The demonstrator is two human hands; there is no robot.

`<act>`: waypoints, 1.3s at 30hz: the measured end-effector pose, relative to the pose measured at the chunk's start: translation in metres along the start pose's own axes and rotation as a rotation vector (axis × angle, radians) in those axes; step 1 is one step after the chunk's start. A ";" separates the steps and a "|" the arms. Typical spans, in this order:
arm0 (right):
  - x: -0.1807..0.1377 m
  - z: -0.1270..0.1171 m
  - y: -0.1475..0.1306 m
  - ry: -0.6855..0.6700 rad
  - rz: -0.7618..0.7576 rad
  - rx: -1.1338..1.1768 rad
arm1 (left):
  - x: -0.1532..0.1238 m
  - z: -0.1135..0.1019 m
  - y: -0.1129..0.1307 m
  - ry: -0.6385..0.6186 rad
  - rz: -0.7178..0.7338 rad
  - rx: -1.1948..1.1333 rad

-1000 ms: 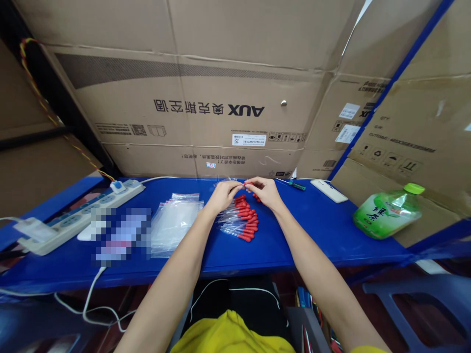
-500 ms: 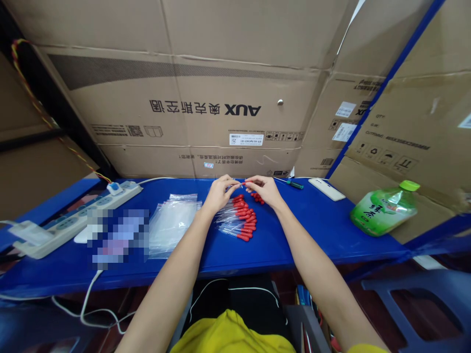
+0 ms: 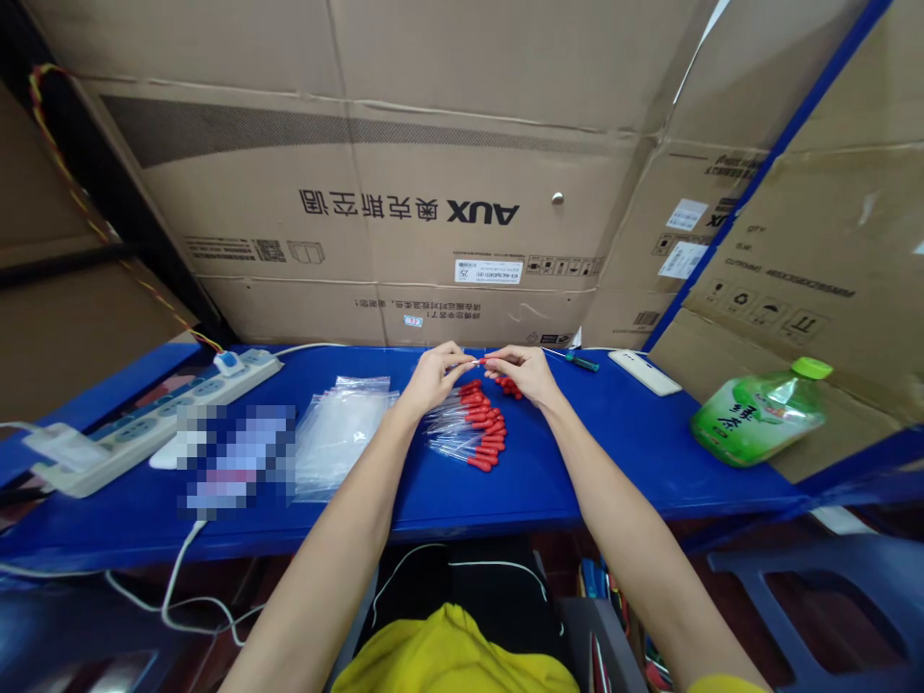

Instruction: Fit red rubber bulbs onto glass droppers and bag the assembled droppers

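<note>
My left hand [image 3: 435, 376] pinches a thin clear glass dropper tube, mostly hidden by the fingers, with its end pointing right. Opposite it, my right hand [image 3: 525, 371] is closed on a red rubber bulb [image 3: 483, 363], which meets the tube end between the two hands. Whether the bulb is fully seated I cannot tell. Below my hands, several glass droppers with red bulbs [image 3: 485, 443] lie in a fanned row, bulbs to the right and tubes [image 3: 449, 433] to the left. A small heap of loose red bulbs [image 3: 509, 387] sits under my right hand, partly covered.
Clear zip bags [image 3: 343, 438] are stacked left of the droppers on the blue table [image 3: 613, 462]. Further left are a blurred-out phone-like object [image 3: 242, 462] and a power strip [image 3: 173, 409]. At right lie a screwdriver [image 3: 581, 362], a white phone [image 3: 645, 372] and a green tea bottle [image 3: 757, 414]. Cardboard stands behind.
The red bulb and the tube end have come closer and now meet between my fingers. The view has shifted slightly; the other things stay in place.
</note>
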State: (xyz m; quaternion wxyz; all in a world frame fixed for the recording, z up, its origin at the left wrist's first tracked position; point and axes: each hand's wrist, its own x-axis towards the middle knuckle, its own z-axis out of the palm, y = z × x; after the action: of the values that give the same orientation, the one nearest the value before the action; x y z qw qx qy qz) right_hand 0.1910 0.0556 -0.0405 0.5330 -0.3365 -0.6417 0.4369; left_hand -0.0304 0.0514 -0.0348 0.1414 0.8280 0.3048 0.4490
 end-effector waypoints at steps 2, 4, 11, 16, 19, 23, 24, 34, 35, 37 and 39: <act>0.000 0.001 -0.001 -0.011 0.002 -0.012 | 0.000 0.000 0.002 -0.019 0.009 0.015; -0.001 0.002 -0.001 -0.019 0.004 -0.026 | 0.001 0.000 0.003 -0.029 0.016 0.028; 0.000 0.007 -0.002 -0.005 -0.005 -0.072 | 0.000 0.001 0.002 -0.008 -0.042 0.050; -0.001 0.007 -0.002 -0.017 -0.006 -0.076 | -0.001 0.001 0.001 -0.020 -0.045 0.090; -0.001 0.006 -0.002 -0.031 0.001 -0.050 | -0.001 0.001 0.001 -0.031 -0.024 0.077; -0.001 0.003 -0.001 -0.073 -0.005 -0.093 | -0.001 0.001 0.001 -0.055 -0.022 0.076; -0.001 0.003 0.000 -0.077 -0.011 -0.107 | -0.001 0.000 0.001 -0.058 -0.029 0.081; 0.000 -0.001 -0.002 -0.069 -0.004 -0.132 | -0.002 -0.003 -0.003 -0.046 -0.040 0.089; 0.000 -0.001 -0.002 -0.066 0.000 -0.126 | -0.002 -0.003 -0.003 -0.040 -0.035 0.088; 0.000 0.000 -0.002 -0.060 0.009 -0.107 | -0.002 -0.002 -0.003 -0.032 -0.023 0.091; 0.000 0.002 -0.001 -0.054 0.014 -0.086 | -0.002 -0.001 -0.003 -0.024 -0.018 0.105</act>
State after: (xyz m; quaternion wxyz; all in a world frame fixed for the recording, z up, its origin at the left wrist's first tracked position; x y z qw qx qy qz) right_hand 0.1895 0.0545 -0.0393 0.4978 -0.3515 -0.6716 0.4214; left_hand -0.0336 0.0524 -0.0371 0.1056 0.8368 0.3335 0.4211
